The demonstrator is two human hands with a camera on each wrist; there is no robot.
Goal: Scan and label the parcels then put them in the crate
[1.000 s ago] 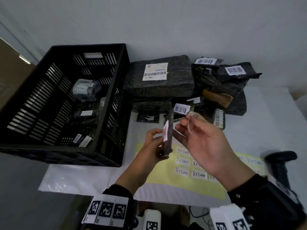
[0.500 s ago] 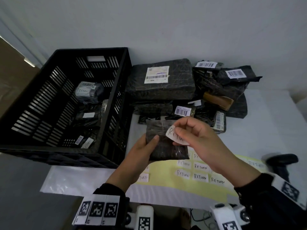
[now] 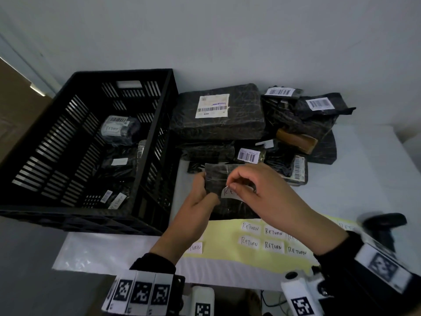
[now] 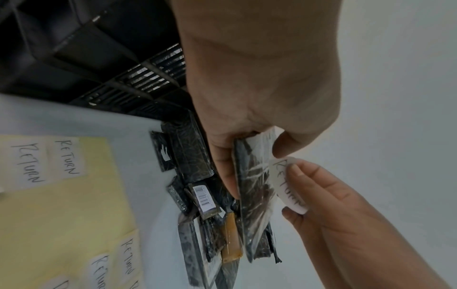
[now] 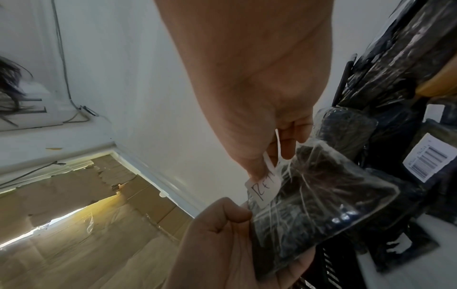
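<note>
My left hand (image 3: 200, 192) grips a small flat black parcel (image 3: 230, 208) by its left edge, above the table in front of the crate. My right hand (image 3: 248, 185) pinches a white RETURN label (image 3: 230, 193) and holds it against the parcel's face. In the left wrist view the parcel (image 4: 254, 195) stands edge-on with the label (image 4: 288, 185) curling off it under my right fingers. In the right wrist view the label (image 5: 265, 187) lies on the parcel (image 5: 321, 205). The black crate (image 3: 45, 137) at left holds several labelled parcels.
A pile of black parcels (image 3: 218, 112) with barcode stickers fills the back of the table. A yellow sheet (image 3: 227, 254) with several RETURN labels lies near the front edge. A black scanner (image 3: 385, 222) sits at far right. Cardboard covers the floor at left.
The parcel was turned from edge-on to face-up. My right hand brought the label down onto its face and now holds it lower, against the parcel.
</note>
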